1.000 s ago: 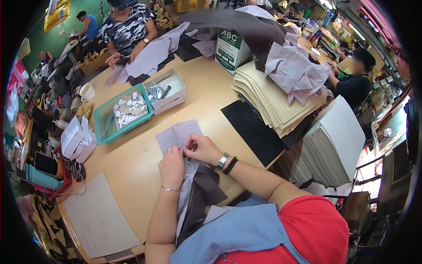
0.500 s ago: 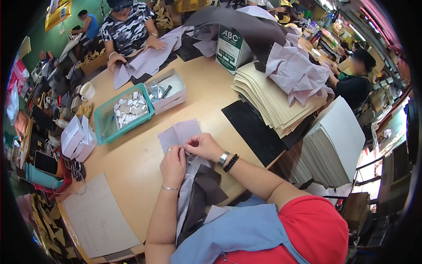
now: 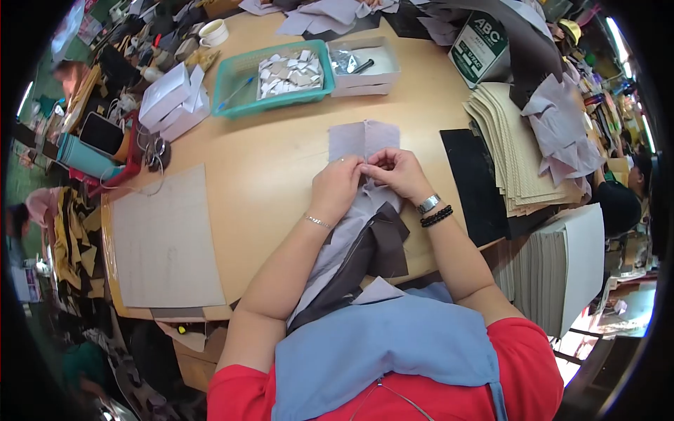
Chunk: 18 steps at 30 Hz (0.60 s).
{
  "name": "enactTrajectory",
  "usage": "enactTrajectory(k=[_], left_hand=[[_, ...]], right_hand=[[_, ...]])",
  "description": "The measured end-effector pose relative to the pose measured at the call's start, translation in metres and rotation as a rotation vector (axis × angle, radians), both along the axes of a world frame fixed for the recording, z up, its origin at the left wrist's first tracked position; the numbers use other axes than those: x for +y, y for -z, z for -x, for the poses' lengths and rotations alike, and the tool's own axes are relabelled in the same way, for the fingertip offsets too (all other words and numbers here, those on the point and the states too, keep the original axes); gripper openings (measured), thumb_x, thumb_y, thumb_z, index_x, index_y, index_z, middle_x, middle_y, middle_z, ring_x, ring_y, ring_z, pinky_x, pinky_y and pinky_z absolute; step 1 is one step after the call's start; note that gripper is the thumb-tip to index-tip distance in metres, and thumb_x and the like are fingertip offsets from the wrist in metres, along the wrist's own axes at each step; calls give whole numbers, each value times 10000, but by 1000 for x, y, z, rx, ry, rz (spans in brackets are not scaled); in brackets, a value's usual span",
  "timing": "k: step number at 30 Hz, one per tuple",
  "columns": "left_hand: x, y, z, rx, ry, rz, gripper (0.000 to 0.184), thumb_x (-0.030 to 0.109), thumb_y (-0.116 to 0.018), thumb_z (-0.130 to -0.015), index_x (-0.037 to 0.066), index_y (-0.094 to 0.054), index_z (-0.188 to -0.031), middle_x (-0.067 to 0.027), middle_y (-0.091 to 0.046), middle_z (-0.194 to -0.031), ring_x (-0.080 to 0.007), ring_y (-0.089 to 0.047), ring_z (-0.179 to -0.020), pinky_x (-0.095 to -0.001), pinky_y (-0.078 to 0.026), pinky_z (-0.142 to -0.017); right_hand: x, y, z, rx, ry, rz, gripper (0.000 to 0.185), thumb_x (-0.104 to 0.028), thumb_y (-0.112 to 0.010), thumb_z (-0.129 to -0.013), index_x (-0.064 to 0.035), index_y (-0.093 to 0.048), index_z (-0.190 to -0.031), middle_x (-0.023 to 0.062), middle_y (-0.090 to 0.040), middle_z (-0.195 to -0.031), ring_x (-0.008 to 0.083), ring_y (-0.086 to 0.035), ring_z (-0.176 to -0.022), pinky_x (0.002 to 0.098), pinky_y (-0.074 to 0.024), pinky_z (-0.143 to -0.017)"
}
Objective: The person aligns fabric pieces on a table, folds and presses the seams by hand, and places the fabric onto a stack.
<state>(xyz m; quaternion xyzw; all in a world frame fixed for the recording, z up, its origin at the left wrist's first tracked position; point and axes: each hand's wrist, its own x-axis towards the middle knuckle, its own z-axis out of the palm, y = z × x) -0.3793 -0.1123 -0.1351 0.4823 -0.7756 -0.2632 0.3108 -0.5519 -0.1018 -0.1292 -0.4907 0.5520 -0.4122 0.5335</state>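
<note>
- Pinching the long, thin lilac cloth (image 3: 357, 207), our left hand (image 3: 335, 185) and right hand (image 3: 401, 175) met, equally near, towards its far end.
- It lay beneath them on the tan wooden table (image 3: 260, 203), long axis running back to our blue cloth apron (image 3: 386, 344).

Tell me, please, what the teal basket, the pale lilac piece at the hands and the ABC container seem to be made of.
Teal basket: probably plastic, slightly glossy; its colour is even and its rim continuous.
Pale lilac piece: seemingly thin, matte fabric, as it creases and folds softly.
ABC container: perhaps smooth printed metal, given its flat, boxy face; plastic is possible.
</note>
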Motion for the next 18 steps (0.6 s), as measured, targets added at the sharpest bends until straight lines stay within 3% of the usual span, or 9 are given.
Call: enactTrajectory(k=[6, 9, 12, 18], left_hand=[[0, -6, -1, -5, 2, -42, 177, 247, -568, -931, 98, -651, -978, -119, -679, -859, -321, -649, -828, -415, -504, -702], [1, -6, 0, -12, 13, 1, 193, 267, -580, -923, 95, -651, -971, -120, -685, -862, -317, -654, -807, -413, -505, -694], [1, -4, 4, 85, -53, -57, 205, 285, -596, -909, 91, -656, -935, -110, -683, -822, -279, -658, -733, -383, -508, -665], [0, -10, 2, 267, -79, -240, 200, 257, -661, -884, 65, -678, -936, -70, -699, -771, -139, -648, -657, -280, -504, -633]], right_hand=[[0, 6, 3, 45, 38, -5, 164, -127, -721, -833, 15, -668, -897, 28, -680, -765, 55, -617, -664, 209, -504, -589], [2, 11, 0, 175, 38, 129, 126, -104, -682, -834, 11, -654, -877, 14, -660, -737, 50, -591, -638, 210, -487, -573], [2, 18, -3, -3, 86, 93, 108, -98, -670, -835, 2, -635, -854, -3, -642, -732, 43, -566, -635, 202, -473, -575], [5, 21, -5, -9, 99, 103, 105, -100, -661, -847, -1, -624, -845, -7, -642, -778, 36, -559, -676, 202, -474, -607]])
